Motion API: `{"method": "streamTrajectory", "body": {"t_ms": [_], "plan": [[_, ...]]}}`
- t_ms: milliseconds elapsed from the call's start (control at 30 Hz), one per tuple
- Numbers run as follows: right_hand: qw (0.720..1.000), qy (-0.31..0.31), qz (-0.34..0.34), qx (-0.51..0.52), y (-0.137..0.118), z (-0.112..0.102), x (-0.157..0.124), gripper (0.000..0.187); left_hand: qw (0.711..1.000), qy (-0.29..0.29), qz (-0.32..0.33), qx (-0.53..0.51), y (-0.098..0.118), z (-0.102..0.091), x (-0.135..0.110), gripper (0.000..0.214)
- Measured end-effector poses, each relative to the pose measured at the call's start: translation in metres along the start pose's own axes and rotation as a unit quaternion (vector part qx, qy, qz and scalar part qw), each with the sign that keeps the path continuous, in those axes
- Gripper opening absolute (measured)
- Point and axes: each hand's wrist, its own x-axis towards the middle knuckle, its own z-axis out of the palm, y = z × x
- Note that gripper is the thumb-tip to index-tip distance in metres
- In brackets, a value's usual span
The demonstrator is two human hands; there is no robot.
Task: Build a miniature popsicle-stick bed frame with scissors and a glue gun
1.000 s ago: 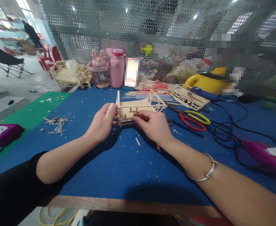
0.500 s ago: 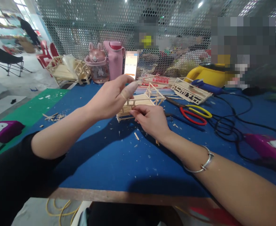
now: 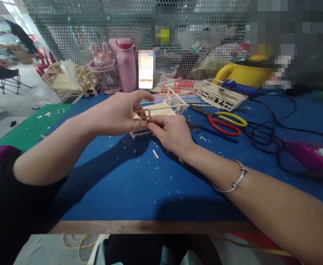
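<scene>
A small house-like model (image 3: pixel 164 110) built of thin wooden sticks stands on the blue table, with a slatted floor, a railing and a triangular frame at its far right. My left hand (image 3: pixel 114 112) is at the model's left end, its fingers bent around the railing while the index finger sticks out above. From the front, my right hand (image 3: pixel 174 134) pinches the near railing between thumb and fingers, close to the left fingertips. Whether a separate stick sits in either pinch is hidden.
Red-and-yellow-handled scissors (image 3: pixel 224 123) and blue-handled pliers (image 3: pixel 216 133) lie to the right, near black cables (image 3: pixel 269 129). Behind stand a pink bottle (image 3: pixel 127 66), a phone (image 3: pixel 146 71), another stick model (image 3: pixel 220 96) and a yellow pot (image 3: pixel 241 75). Wood scraps (image 3: pixel 156 154) lie in front.
My left hand has lowered from above the model, and its fingers now close on the railing. My right hand keeps its pinch. The whole view has shifted slightly.
</scene>
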Motion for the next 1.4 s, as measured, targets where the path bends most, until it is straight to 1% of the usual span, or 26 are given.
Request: {"method": "streamTrajectory", "body": {"t_ms": [67,200,267,433,600,700,767,933,1033,1133,1200,1400], "plan": [[1.000,0.001,0.008,0.025,0.002,0.002,0.000,0.020,1.000,0.014,0.000,-0.003,-0.001,0.003,0.002,0.056],[0.999,-0.001,0.017,0.051,0.005,0.005,-0.001,0.021,0.991,0.082,-0.044,-0.091,-0.002,0.010,0.004,0.032],[0.998,-0.005,0.016,0.054,0.005,0.005,-0.001,0.021,0.990,0.095,-0.046,-0.095,-0.002,0.013,0.004,0.030],[0.999,-0.004,0.011,0.044,0.005,0.002,-0.002,0.017,0.995,0.087,-0.027,-0.037,-0.005,0.014,0.001,0.033],[0.999,0.008,0.036,0.025,0.009,-0.003,-0.002,0.020,0.998,0.067,-0.003,0.006,-0.008,0.013,0.001,0.033],[0.999,0.008,0.040,0.027,0.010,-0.005,-0.002,0.020,0.997,0.073,0.012,0.030,-0.006,0.013,0.001,0.040],[0.999,0.004,0.042,0.030,0.010,-0.006,-0.003,0.021,0.996,0.073,0.017,0.058,-0.004,0.012,0.001,0.044],[0.998,-0.014,0.042,0.045,0.010,-0.005,-0.004,0.025,0.986,0.034,0.025,0.160,0.002,0.009,-0.001,0.050],[0.996,-0.016,0.035,0.082,0.011,-0.003,-0.004,0.024,0.977,0.031,0.039,0.207,0.002,0.009,-0.001,0.052],[0.989,-0.017,0.029,0.141,0.009,0.001,-0.004,0.022,0.973,0.033,0.044,0.225,-0.001,0.009,0.000,0.052],[0.984,-0.017,0.037,0.171,0.008,0.004,-0.003,0.021,0.972,0.037,0.048,0.225,-0.002,0.010,0.000,0.051],[0.977,-0.020,0.075,0.197,0.004,0.010,-0.001,0.017,0.974,0.044,0.063,0.212,-0.006,0.011,0.001,0.049]]}}
